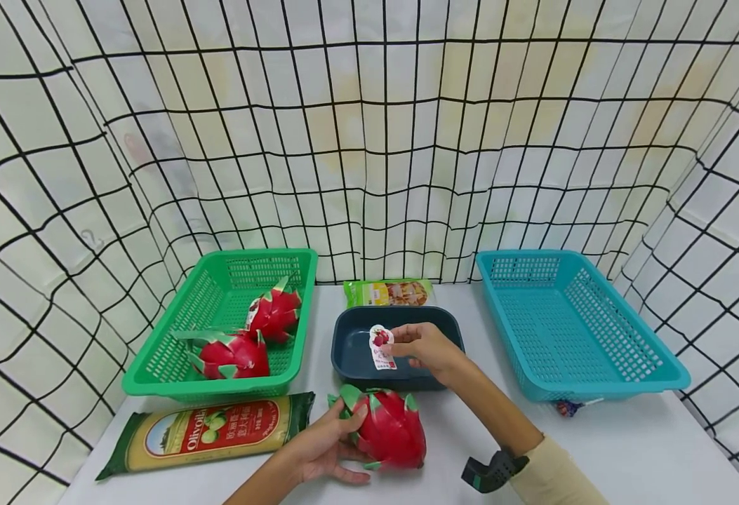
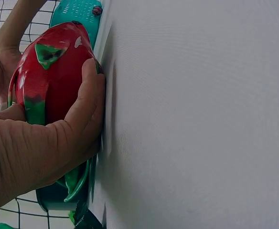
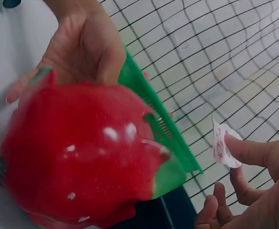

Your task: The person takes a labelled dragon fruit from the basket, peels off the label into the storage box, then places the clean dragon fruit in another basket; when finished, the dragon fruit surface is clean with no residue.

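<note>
My left hand grips a red dragon fruit with green scales at the table's front, thumb on top and fingers around its lower side. In the left wrist view its fingers curl along the side of the fruit. Over the dark blue tray, my right hand pinches a white sticker printed with a dragon fruit picture and red writing. The right wrist view shows this sticker between thumb and fingertip, off the fruit's surface.
A green basket at left holds two dragon fruits. The pasta bag lies in front of it. Behind the tray is a green snack packet. At right stands a blue basket, a wrapped lollipop by its front edge.
</note>
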Tool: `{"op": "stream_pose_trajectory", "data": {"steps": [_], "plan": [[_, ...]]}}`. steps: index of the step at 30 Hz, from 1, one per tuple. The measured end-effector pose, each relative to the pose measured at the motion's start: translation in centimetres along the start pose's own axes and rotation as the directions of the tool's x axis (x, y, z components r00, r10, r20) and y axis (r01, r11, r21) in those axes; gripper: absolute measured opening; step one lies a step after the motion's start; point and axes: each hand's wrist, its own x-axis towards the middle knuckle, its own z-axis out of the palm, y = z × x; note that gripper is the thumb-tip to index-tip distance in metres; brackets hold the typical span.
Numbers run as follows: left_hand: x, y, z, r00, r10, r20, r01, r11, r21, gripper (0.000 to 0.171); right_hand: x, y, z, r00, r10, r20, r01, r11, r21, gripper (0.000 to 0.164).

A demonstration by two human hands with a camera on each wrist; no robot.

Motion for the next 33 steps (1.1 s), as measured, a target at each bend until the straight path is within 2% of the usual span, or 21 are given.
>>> {"op": "stream_pose_trajectory", "data": {"steps": [5,9,16,26,33], "plan": [[0.0,-0.1,0.0,1.000,0.000,-0.002,0.000,1.000,0.006,0.084,2.8,0.7,0.8,0.996,0.070,-0.059,-0.070,0.998,-0.008,0.037],[0.0,-0.1,-0.1,1.000,0.002,-0.004,-0.002,1.000,0.007,0.084,4.7,1.4,1.3,0.988,0.121,-0.100,-0.125,0.992,-0.027,0.030],[-0.1,0.0,0.0,1.000,-0.006,-0.015,0.006,1.000,-0.001,0.085,6.6,2.3,1.9,0.975,0.195,-0.105,-0.200,0.979,-0.040,0.031],[-0.2,0.3,-0.2,1.000,-0.005,0.001,0.005,1.000,0.002,0.085,8.6,3.2,2.6,0.975,0.213,-0.062,-0.217,0.974,-0.067,0.032],[-0.1,0.0,-0.3,1.000,-0.004,0.012,0.004,1.000,0.009,0.084,9.3,4.0,3.2,0.975,0.214,-0.065,-0.219,0.972,-0.087,0.028]]}}
